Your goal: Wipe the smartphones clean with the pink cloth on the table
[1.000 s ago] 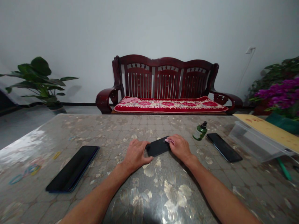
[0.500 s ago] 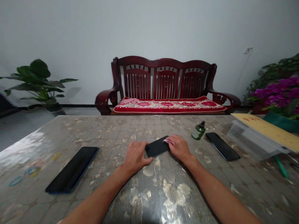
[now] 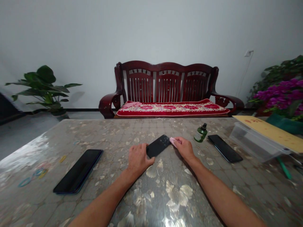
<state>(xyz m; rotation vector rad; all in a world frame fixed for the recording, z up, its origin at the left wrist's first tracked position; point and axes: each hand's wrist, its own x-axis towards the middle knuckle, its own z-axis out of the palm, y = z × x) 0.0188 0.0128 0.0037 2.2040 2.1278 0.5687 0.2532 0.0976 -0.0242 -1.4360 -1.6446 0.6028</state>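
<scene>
A black smartphone [image 3: 158, 146] lies tilted on the table, its far right end marked with pale spots or droplets. My left hand [image 3: 139, 156] grips its near left end between thumb and fingers. Pinched in my right hand [image 3: 184, 148] is a small pink cloth [image 3: 173, 141], at the phone's far right corner. Whether the cloth touches the glass I cannot tell. To the right stands a green spray bottle [image 3: 200, 134] with a black pump top.
Another phone [image 3: 224, 148] lies right of the bottle, beside a clear plastic box [image 3: 258, 142] with a yellow board on top. At left are stacked dark phones or tablets [image 3: 79, 170] and several rubber bands [image 3: 35, 176]. A wooden bench [image 3: 168, 67] stands beyond the table [image 3: 94, 126].
My right hand has shifted with the pink cloth to the phone's far right edge, uncovering pale spots there. My left hand keeps its hold. The view has moved slightly.
</scene>
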